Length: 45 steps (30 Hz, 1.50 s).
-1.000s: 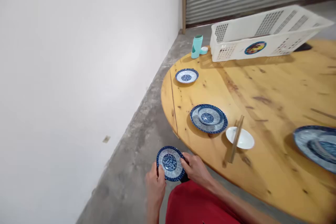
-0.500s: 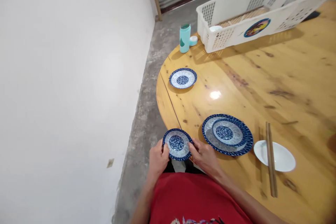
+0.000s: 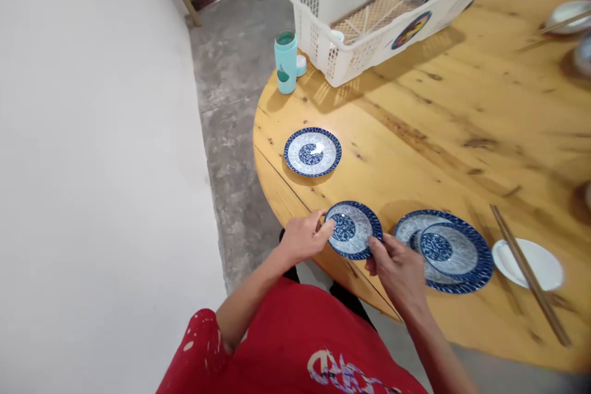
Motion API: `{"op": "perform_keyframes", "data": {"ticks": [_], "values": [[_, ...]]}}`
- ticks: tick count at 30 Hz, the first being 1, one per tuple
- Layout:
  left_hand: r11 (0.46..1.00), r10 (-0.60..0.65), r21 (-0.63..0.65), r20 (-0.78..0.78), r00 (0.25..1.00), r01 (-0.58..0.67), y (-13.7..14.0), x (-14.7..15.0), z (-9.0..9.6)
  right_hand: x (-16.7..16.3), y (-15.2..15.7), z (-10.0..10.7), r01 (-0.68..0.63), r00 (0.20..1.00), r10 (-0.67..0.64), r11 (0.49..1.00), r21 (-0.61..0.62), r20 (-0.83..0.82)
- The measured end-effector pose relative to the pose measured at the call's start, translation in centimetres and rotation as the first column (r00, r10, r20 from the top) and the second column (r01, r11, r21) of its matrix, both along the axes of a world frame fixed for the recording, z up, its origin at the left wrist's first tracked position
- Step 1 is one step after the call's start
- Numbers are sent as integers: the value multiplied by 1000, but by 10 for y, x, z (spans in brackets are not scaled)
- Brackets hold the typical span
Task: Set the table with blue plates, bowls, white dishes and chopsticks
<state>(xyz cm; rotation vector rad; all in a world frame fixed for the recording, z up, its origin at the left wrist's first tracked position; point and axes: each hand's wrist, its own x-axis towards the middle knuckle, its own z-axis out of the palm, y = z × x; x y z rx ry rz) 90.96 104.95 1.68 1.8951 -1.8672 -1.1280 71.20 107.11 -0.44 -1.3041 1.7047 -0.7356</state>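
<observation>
Between my two hands is a small blue-and-white plate (image 3: 354, 231), held slightly tilted over the table's near edge. My left hand (image 3: 305, 235) grips its left rim, thumb on top. On the right rim my right hand (image 3: 396, 261) pinches with the thumb above and fingers below. Just right of that hand lies a larger blue-rimmed plate (image 3: 482, 258) with a smaller blue-and-white dish (image 3: 455, 249) on it. Another blue-and-white plate (image 3: 311, 152) sits farther off on the table, beyond my left hand.
The round wooden table (image 3: 406, 166) carries a white plastic basket (image 3: 355, 68) at the back. A turquoise bottle (image 3: 286, 64) stands by its lid (image 3: 301, 65) near the left edge. Wooden chopsticks (image 3: 529, 271) rest across a white bowl (image 3: 545, 265). A white wall (image 3: 101, 166) runs along the left.
Both hands have moved the small plate up and to the right, nearer the larger plate. The camera view has shifted and turned, so the basket and bottle appear farther left.
</observation>
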Motion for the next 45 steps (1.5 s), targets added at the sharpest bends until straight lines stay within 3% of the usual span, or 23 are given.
{"op": "perform_keyframes", "data": {"ticks": [7,12,17,21,31,45], "values": [[980,-100,-143,224,969,134,-108,50,-5,58,-89,-3,89,995,-91,993,-84,-25],[959,-177,-157,325,929,238,-183,70,-22,82,-154,-32,154,985,-152,988,-17,86],[947,-225,-145,339,913,288,-228,74,-52,90,-192,-63,209,974,-210,978,23,79],[948,-242,-123,326,914,294,-245,71,-66,93,-204,-74,249,964,-254,966,66,73],[954,-260,-67,295,919,292,-252,73,-76,101,-204,-78,271,958,-281,954,129,64],[965,-227,-74,240,944,251,-251,73,-76,102,-202,-76,252,966,-257,962,101,39]]}}
